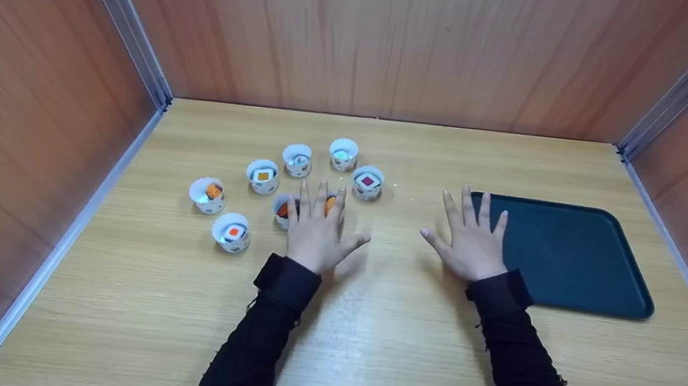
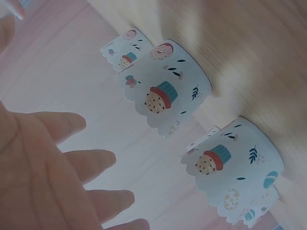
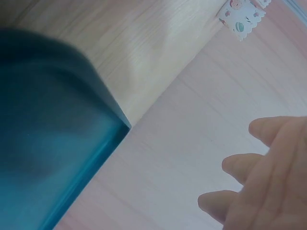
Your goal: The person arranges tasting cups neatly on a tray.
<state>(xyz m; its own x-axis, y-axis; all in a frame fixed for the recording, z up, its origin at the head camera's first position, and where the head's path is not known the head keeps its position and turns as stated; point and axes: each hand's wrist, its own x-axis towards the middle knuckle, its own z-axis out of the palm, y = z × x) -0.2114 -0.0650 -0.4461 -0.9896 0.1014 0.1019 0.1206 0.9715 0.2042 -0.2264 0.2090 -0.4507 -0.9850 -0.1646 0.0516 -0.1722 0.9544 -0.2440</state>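
My left hand [image 1: 317, 235] is spread palm down above the table, its fingers straight and holding nothing. Beneath its fingertips, partly hidden, is a paper cup with a dark reddish-brown piece [image 1: 282, 211] in it, and an orange piece [image 1: 330, 204] shows between the fingers. In the left wrist view, paper cups [image 2: 165, 91] printed with cupcakes stand beyond the fingers. My right hand [image 1: 473, 245] is likewise spread and holds nothing, over the left edge of a dark teal tray [image 1: 574, 255]. In the right wrist view, the tray's corner [image 3: 96, 91] lies beside that hand.
Several more paper cups stand left and behind the left hand: one with an orange piece [image 1: 208, 195], others with square-marked pieces [image 1: 231, 232] [image 1: 263, 176] [image 1: 368, 182], and two with pale contents [image 1: 297, 160] [image 1: 343, 154]. Wood-grain panels [image 1: 398, 45] wall the table's back and sides.
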